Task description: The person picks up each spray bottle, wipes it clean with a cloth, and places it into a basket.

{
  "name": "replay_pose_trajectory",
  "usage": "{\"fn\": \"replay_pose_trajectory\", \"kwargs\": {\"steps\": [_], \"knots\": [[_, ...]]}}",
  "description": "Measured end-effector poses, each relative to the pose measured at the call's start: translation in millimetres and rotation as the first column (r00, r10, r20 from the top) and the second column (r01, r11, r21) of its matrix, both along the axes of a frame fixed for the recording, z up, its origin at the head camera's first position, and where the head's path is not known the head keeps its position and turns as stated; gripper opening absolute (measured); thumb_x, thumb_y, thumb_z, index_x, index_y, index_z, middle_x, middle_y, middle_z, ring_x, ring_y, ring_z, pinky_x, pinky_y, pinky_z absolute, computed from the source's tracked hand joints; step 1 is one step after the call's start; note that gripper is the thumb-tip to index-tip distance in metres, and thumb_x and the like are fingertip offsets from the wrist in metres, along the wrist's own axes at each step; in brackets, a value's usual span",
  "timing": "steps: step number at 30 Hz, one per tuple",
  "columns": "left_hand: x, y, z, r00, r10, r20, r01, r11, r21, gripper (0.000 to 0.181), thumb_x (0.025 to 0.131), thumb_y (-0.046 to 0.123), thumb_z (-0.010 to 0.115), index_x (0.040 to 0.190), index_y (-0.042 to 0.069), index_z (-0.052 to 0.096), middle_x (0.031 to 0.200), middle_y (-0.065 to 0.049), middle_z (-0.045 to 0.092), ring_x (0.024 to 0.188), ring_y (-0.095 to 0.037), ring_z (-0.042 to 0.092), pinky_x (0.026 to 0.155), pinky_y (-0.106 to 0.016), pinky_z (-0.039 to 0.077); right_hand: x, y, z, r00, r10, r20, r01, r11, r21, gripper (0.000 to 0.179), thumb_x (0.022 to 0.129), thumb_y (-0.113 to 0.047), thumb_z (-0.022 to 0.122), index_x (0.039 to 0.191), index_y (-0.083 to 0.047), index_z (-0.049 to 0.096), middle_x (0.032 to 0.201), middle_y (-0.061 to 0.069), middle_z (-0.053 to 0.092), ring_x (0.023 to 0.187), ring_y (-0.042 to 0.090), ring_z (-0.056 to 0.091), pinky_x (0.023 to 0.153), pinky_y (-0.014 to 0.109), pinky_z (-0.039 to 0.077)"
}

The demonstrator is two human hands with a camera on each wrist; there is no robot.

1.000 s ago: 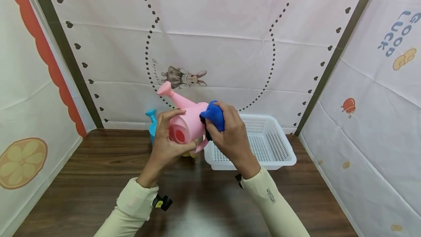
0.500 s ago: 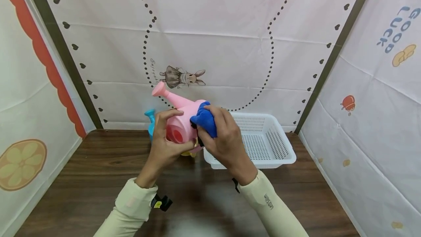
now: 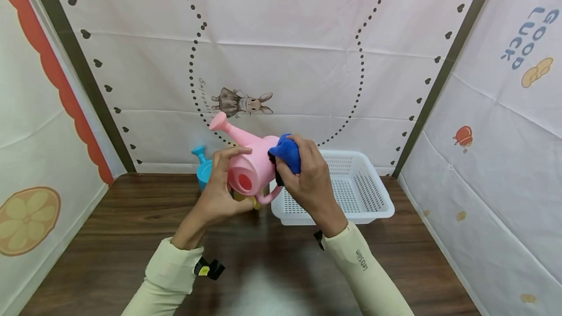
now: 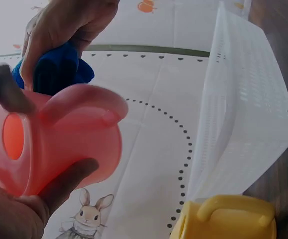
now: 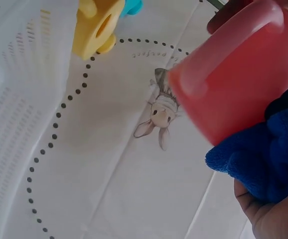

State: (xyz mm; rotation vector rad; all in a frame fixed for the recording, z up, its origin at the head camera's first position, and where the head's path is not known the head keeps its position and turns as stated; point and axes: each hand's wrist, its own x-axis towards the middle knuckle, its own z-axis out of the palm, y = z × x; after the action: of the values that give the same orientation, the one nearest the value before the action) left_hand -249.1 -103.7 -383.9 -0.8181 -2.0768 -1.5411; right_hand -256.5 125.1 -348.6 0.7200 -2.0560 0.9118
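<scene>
A pink watering can (image 3: 259, 160) is held up above the table, tilted, its spout pointing up to the left and its round red-looking opening facing me. My left hand (image 3: 216, 194) grips it from the left, fingers over the top and thumb below. In my right hand (image 3: 313, 182) is a bunched blue cloth (image 3: 288, 154), pressed close at the can's right end. The left wrist view shows the can's curved handle (image 4: 86, 97) between the hands. Dark blue folds of the cloth (image 5: 263, 159) overlap the pink body in the right wrist view.
A white perforated plastic basket (image 3: 382, 199) stands on the wooden table (image 3: 131, 238) behind the right hand. Behind the left hand are a blue watering can (image 3: 204, 172) and a yellow one (image 4: 233, 219), partly hidden. Printed cloth walls (image 3: 281, 62) enclose the back and sides.
The can and blue cloth shift left, then back right. The cloth lay further over the can's side half a second ago. The can's handle now shows more below, and the left thumb sits lower.
</scene>
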Motion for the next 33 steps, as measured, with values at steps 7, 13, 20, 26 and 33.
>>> {"fn": "replay_pose_trajectory", "kwargs": {"steps": [7, 13, 20, 26, 33], "knots": [[1.2, 2.8, -4.0, 0.995, 0.091, -0.044, -0.090, 0.996, 0.006, 0.103, 0.068, -0.010, 0.096, 0.157, 0.012, 0.050, 0.149, -0.026, 0.045, 0.128, -0.027, 0.054, 0.093, -0.019, 0.059, 25.6, -19.5, 6.5, 0.983, 0.089, -0.162, -0.075, 0.993, 0.089, 0.056, 0.095, -0.011, 0.087, 0.143, 0.002, 0.062, 0.132, 0.024, 0.072, 0.119, 0.037, 0.076, 0.107, 0.052, 0.066], [1.3, 3.8, -3.3, 0.995, 0.075, -0.071, -0.068, 0.993, 0.095, 0.101, 0.068, -0.013, 0.095, 0.156, 0.005, 0.049, 0.149, -0.026, 0.047, 0.127, -0.021, 0.060, 0.096, -0.015, 0.061, 33.6, -24.2, 12.4, 0.976, 0.088, -0.197, -0.061, 0.989, 0.137, 0.059, 0.093, -0.012, 0.090, 0.143, 0.000, 0.061, 0.134, 0.024, 0.070, 0.123, 0.037, 0.075, 0.110, 0.051, 0.065], [1.7, 2.7, -2.0, 0.994, 0.065, -0.087, -0.055, 0.992, 0.110, 0.105, 0.062, -0.013, 0.099, 0.154, 0.002, 0.050, 0.149, -0.029, 0.047, 0.130, -0.026, 0.056, 0.096, -0.016, 0.060, 10.5, -4.1, 9.8, 0.994, 0.016, -0.110, -0.007, 0.997, 0.080, 0.056, 0.098, -0.012, 0.085, 0.146, 0.002, 0.060, 0.132, 0.025, 0.071, 0.118, 0.040, 0.075, 0.106, 0.057, 0.066], [1.8, 1.0, -2.2, 0.989, 0.109, -0.098, -0.102, 0.992, 0.070, 0.101, 0.065, -0.007, 0.099, 0.154, 0.005, 0.052, 0.147, -0.029, 0.048, 0.132, -0.030, 0.054, 0.094, -0.016, 0.060, -6.2, 8.5, 7.9, 0.999, -0.033, -0.007, 0.033, 0.999, 0.006, 0.051, 0.102, -0.013, 0.080, 0.146, 0.002, 0.062, 0.136, 0.026, 0.072, 0.119, 0.044, 0.075, 0.104, 0.060, 0.066], [2.5, 0.1, -1.8, 0.988, 0.143, -0.060, -0.138, 0.987, 0.078, 0.102, 0.065, -0.007, 0.099, 0.155, 0.009, 0.054, 0.141, -0.026, 0.051, 0.126, -0.029, 0.057, 0.092, -0.016, 0.059, 6.6, -5.6, 8.7, 0.999, 0.016, -0.036, -0.015, 0.999, 0.039, 0.053, 0.100, -0.012, 0.084, 0.146, 0.000, 0.061, 0.133, 0.023, 0.072, 0.117, 0.040, 0.075, 0.104, 0.058, 0.067]]}}
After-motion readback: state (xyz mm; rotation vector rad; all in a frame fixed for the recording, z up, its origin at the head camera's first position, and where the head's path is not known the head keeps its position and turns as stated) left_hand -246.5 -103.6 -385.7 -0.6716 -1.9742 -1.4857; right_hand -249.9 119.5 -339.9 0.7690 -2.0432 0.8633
